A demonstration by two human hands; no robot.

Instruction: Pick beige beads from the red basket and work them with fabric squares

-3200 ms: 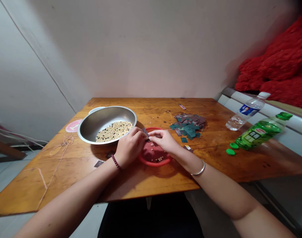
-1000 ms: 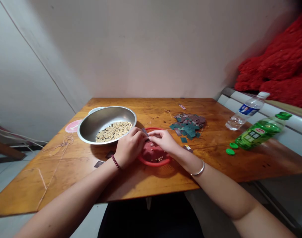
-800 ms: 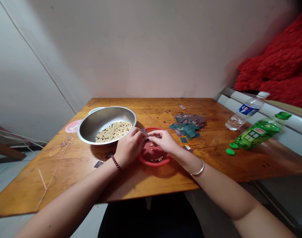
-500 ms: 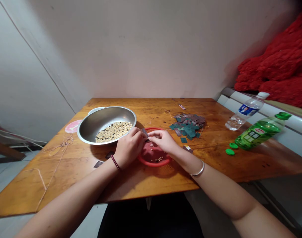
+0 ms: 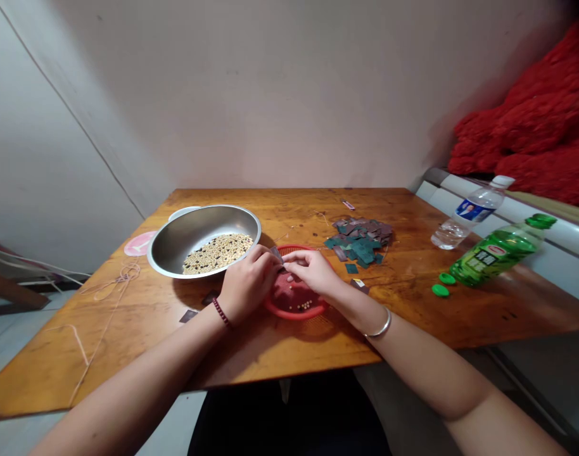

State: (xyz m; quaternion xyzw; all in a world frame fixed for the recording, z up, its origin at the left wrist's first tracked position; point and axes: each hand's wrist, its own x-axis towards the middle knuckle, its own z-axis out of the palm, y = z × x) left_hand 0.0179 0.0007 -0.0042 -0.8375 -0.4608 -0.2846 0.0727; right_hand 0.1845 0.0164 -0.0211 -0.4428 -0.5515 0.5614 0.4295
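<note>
My left hand (image 5: 252,277) and my right hand (image 5: 312,271) meet over the red plastic basket (image 5: 294,315). Between their fingertips is a small dark square piece (image 5: 277,254), thin like paper or sandpaper. The fingers of both hands are closed around its edges; whatever else they pinch is hidden. Several small pale round pieces (image 5: 306,305), bead-like or bean-like, lie at the bottom of the basket. To the left, a steel bowl (image 5: 175,250) leans at a tilt, holding many pale and black round pieces (image 5: 218,253).
A pile of green and brown squares (image 5: 360,240) lies right of the basket. Farther right are a clear bottle (image 5: 472,212), a green bottle (image 5: 501,253) and two green caps (image 5: 440,290). Loose string (image 5: 102,329) trails across the table's left side; a pink disc (image 5: 138,244) lies by the bowl.
Almost nothing differs. Both hands keep their place over the basket with the dark square between the fingertips; the camera view has shifted very slightly.
</note>
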